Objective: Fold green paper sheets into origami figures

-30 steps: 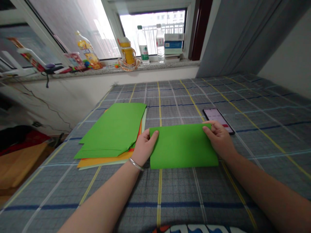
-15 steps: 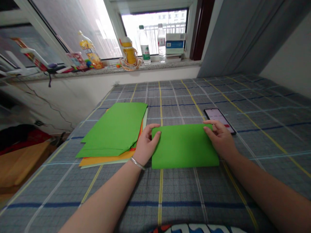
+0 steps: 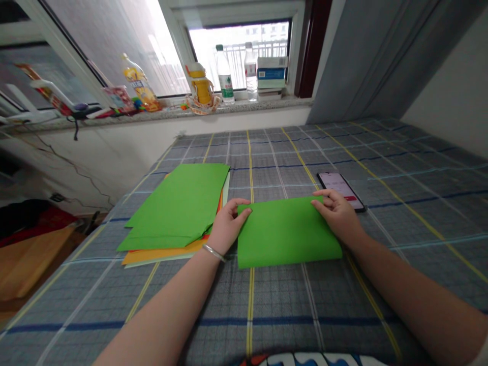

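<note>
Looks to me like you're partway through folding that green paper sheet (image 3: 285, 231), the one sitting center frame, just below the middle, over the plaid cloth (image 3: 282, 305). Your left hand (image 3: 227, 226) is at its upper left corner and your right hand (image 3: 340, 216) is near the upper right one, thumbs in front and index fingers (image 3: 241, 202) up at the top edge. So both are nearly closed, with just the paper pinched between. The bottom edge has a soft, rounded bend, so I'd guess it isn't creased, and you're at the lining-up-edges stage. If so, the next move calls for matching the corners, then pinning one side while the other hand runs along that bend. Watch your right knuckles, the phone (image 3: 336, 184) is right behind them. The paper stack (image 3: 183, 203) at center left is well placed, just beside your left hand.
</note>
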{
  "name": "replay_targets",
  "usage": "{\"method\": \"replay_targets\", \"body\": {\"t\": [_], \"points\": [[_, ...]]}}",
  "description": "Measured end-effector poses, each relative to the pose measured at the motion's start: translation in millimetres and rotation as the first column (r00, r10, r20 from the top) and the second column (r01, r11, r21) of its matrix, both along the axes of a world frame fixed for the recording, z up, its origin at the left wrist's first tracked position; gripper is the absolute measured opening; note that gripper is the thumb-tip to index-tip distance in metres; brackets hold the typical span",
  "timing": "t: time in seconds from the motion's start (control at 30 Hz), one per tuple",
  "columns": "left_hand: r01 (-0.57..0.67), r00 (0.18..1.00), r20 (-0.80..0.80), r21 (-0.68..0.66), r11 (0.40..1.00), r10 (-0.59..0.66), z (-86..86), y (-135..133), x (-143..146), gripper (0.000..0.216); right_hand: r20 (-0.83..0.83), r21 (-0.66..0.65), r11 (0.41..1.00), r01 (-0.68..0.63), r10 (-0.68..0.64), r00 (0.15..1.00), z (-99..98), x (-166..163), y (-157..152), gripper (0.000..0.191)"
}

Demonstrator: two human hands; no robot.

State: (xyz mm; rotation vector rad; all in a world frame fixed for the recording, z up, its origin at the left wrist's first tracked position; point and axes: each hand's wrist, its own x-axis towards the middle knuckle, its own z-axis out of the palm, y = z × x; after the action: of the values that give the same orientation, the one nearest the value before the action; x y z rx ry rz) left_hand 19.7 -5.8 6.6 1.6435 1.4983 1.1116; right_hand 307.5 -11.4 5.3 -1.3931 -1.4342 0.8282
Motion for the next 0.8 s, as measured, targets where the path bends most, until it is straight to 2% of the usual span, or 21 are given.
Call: {"method": "replay_targets", "body": {"t": [0.1, 0.27, 0.37, 0.63, 0.8], "points": [[-0.004, 0.999, -0.042, -0.024, 1.000, 0.003, 0.0, 4, -1, 0.027, 0.024, -0.055, 0.998, -0.021, 0.022, 0.999, -1.9, 0, 4, 0.031], [-0.007, 0.994, -0.110, -0.100, 0.995, -0.004, -4.6, 16, -2, 0.029, 0.317, -0.066, 0.998, 0.012, 0.009, 0.948, -4.2, 2, 17, 0.029], [0.010, 0.995, -0.092, -0.132, 0.991, -0.023, -8.1, 29, -2, 0.030, 0.416, -0.040, 0.999, -0.005, 0.021, 0.909, -4.5, 4, 28, 0.026], [-0.007, 0.970, -0.243, -0.148, 0.989, -0.030, -7.3, 64, -2, 0.022, 0.580, -0.037, 0.999, 0.001, 0.021, 0.815, -1.4, -1, 57, 0.017], [0.013, 0.962, -0.267, -0.151, 0.989, -0.053, -9.4, 66, -3, 0.017, 0.569, -0.037, 0.999, 0.022, 0.003, 0.822, -5.4, -1, 61, 0.016]]}}
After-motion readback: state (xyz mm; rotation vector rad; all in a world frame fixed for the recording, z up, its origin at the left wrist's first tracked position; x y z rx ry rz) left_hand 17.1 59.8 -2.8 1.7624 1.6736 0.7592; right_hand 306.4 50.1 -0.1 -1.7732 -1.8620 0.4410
